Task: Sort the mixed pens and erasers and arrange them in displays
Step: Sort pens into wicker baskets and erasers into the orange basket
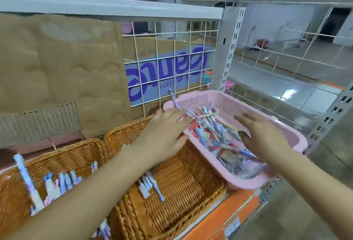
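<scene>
Pens (210, 125), pink basket (248, 184): likely light, stiff, slippery; I'd pinch mid-barrel. Left grip (164, 131), right grip (263, 136): released, empty.

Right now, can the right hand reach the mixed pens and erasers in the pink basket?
Likely yes: the right hand hovers open over the mixed pens and erasers, the pink basket has no lid, and the left hand is at its left rim.
</scene>
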